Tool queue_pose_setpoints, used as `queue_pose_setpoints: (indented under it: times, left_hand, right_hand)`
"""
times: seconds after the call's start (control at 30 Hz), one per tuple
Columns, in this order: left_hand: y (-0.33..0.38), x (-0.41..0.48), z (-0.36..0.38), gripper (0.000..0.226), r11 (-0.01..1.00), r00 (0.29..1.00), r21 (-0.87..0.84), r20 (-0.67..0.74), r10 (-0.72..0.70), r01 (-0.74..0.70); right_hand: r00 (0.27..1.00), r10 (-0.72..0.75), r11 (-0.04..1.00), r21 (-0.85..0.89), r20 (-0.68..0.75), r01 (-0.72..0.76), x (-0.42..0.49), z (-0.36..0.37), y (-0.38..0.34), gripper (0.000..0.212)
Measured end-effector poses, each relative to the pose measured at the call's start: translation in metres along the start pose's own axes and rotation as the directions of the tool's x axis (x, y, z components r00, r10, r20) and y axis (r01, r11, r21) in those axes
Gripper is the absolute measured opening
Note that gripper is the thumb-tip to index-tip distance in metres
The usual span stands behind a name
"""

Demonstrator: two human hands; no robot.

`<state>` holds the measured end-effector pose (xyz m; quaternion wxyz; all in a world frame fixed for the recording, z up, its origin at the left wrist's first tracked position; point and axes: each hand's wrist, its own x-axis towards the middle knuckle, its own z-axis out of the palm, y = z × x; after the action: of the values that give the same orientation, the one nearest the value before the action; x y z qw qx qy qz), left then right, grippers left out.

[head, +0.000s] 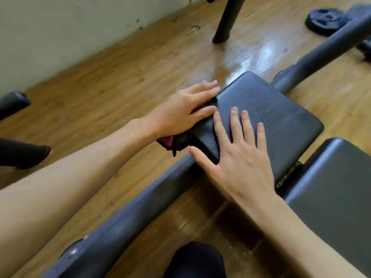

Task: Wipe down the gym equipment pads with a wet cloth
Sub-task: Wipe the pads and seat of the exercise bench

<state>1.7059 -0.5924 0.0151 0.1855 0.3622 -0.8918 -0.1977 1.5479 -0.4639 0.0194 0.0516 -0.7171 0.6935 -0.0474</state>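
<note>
Wood-plank floor (120, 81), pale wall behind. Dark cloth (181, 140) bunched against left edge of black pad (271, 117), under left grip (184, 109); red-trimmed end hangs out below wrist. Left grip released, fingers straight, pressing cloth onto pad edge. Right grip (236, 157) just beside it, flat on pad top, fingers spread, holding nothing. Second pad (331, 187) right of right grip; frame tube (120, 213) beneath both; weight plate (325, 21) far beyond.
</note>
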Motion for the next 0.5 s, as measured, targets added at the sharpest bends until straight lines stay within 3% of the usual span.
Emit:
queue_pose_setpoints:
  times: [0.07, 0.2, 0.4, 0.5]
  left_hand:
    - [0.001, -0.002, 0.001, 0.076, 0.994, 0.994, -0.040, 0.046, -0.100, 0.102]
    - [0.002, -0.048, 0.023, 0.080, 0.991, 0.971, 0.007, -0.201, -0.129, 0.134]
    - [-0.009, -0.046, 0.055, 0.089, 0.874, 0.923, -0.456, -0.240, -0.302, 0.167]
    - [-0.025, -0.028, 0.050, 0.093, 0.782, 0.957, -0.611, -0.133, -0.259, 0.127]
  right_hand:
    - [1.000, -0.008, 1.000, -0.016, 0.019, 0.009, 0.000, -0.001, 0.001, 0.100]
    - [0.999, -0.017, 0.999, -0.030, 0.028, 0.018, 0.000, -0.001, 0.000, 0.097]
    - [1.000, -0.019, 0.997, -0.076, -0.003, 0.019, 0.002, 0.003, -0.002, 0.099]
    - [0.999, -0.028, 0.995, -0.096, -0.021, 0.026, 0.004, 0.005, -0.003, 0.100]
